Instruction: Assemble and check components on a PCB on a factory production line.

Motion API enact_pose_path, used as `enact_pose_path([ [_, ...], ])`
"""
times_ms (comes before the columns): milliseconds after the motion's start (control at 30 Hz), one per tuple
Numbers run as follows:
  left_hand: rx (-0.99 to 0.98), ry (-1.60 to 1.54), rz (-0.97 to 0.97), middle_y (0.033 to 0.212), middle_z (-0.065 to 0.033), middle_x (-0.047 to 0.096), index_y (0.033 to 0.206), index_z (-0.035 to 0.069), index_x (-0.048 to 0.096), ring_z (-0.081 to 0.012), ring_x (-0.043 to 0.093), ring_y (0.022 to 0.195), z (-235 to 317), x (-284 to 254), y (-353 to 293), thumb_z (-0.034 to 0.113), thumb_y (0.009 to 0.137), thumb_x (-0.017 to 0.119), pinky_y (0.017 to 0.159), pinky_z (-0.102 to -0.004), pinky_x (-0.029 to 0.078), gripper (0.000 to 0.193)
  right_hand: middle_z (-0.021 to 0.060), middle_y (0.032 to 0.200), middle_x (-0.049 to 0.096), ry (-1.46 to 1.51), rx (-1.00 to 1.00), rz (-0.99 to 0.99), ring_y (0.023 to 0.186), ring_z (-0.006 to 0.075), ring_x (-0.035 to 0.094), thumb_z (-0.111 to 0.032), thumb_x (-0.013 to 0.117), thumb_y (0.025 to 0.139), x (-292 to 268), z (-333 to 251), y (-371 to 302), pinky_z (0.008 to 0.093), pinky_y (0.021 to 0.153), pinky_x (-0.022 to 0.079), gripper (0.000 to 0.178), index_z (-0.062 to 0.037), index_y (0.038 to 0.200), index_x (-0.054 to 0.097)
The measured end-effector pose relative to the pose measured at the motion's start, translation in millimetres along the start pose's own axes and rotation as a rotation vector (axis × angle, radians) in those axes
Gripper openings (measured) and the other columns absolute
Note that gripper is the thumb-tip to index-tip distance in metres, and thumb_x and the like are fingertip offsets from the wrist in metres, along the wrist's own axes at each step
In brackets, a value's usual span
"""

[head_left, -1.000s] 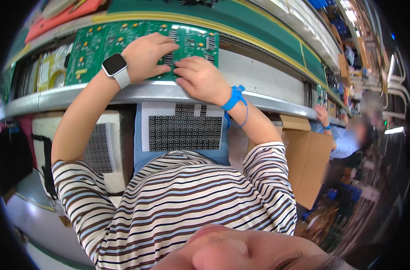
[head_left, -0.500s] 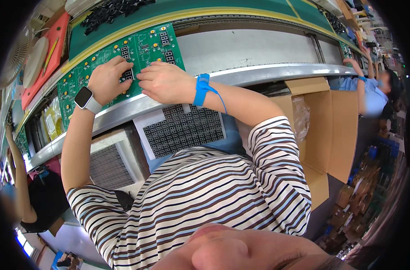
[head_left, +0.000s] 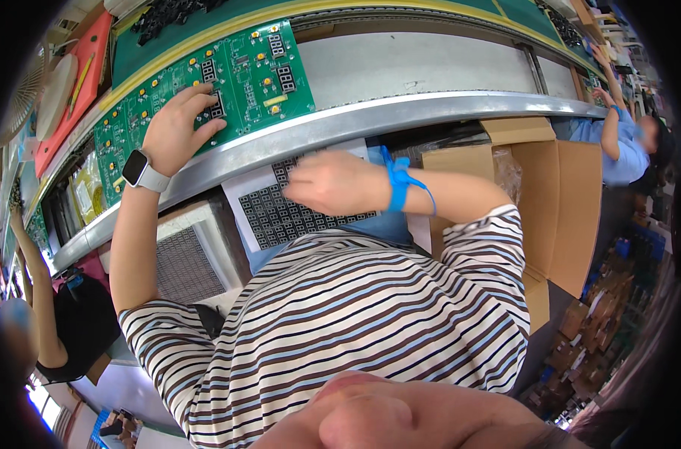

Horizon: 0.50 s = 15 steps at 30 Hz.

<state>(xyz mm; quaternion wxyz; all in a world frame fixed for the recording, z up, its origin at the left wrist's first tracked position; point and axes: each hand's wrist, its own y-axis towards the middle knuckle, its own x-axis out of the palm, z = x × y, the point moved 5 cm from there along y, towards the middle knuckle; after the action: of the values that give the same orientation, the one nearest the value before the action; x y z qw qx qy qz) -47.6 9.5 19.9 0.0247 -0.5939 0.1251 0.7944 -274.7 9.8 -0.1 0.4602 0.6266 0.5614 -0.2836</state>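
Circuit-board panel: a green panel (head_left: pixel 251 112) lies just beyond the metal rail (head_left: pixel 340 123), in front of the person.
Left hand: over the panel (head_left: pixel 177 127), thumb and fingers parted about a seven-segment display (head_left: pixel 216 105); whether they press on it cannot be told.
Right hand: blurred, above the lap stock (head_left: pixel 333 183), fingers curled; whether it holds a piece cannot be told.
Lap stock: black display modules (head_left: pixel 258 217) in rows on a white backing (head_left: pixel 236 194), bare at its upper left.
Displays in place: two in the rightmost section (head_left: pixel 285 78); two in the next, counting the one at the left hand.
Remaining: sections farther left appear without displays; the work seems partly done, with many modules left in stock.
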Motion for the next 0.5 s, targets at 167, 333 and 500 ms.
enact_pose_path([
  [167, -0.104, -0.153, 0.280, 0.114, -0.0158, 0.060, 0.108, 0.002, 0.062, -0.0331, 0.058, 0.104, 43.2, -23.1, -36.0, 0.013, 0.079, 0.069, 0.089, -0.0371, 0.046, 0.032, 0.0093, 0.083, 0.058, -0.105, 0.401, -0.037, 0.077, 0.0286, 0.061, -0.017, 0.065, 0.078, 35.6, 29.9, -58.0, 0.0393, 0.064, 0.050, 0.022, -0.0065, 0.097, 0.059],
  [333, -0.386, -0.468, 0.342, 0.095, -0.0129, 0.063, 0.100, 0.000, 0.062, -0.0241, 0.061, 0.078, 63.5, 29.6, -132.5, 0.002, 0.081, 0.065, 0.068, -0.0293, 0.050, 0.019, 0.0168, 0.088, 0.062, -0.281, 0.606, 0.250, 0.075, 0.0325, 0.062, -0.027, 0.069, 0.076, 41.6, 39.9, -56.3, 0.0408, 0.066, 0.050, 0.039, 0.0005, 0.101, 0.057],
  [500, -0.799, -0.901, 0.341, 0.113, -0.0155, 0.058, 0.125, 0.000, 0.049, -0.0182, 0.058, 0.094, 45.1, 133.4, -188.2, 0.010, 0.085, 0.064, 0.077, -0.0285, 0.049, 0.043, 0.0162, 0.080, 0.062, -0.323, 0.753, 0.180, 0.067, 0.0331, 0.061, -0.026, 0.065, 0.077, 60.3, 43.1, -46.1, 0.0425, 0.063, 0.049, 0.036, 0.0002, 0.101, 0.057],
])
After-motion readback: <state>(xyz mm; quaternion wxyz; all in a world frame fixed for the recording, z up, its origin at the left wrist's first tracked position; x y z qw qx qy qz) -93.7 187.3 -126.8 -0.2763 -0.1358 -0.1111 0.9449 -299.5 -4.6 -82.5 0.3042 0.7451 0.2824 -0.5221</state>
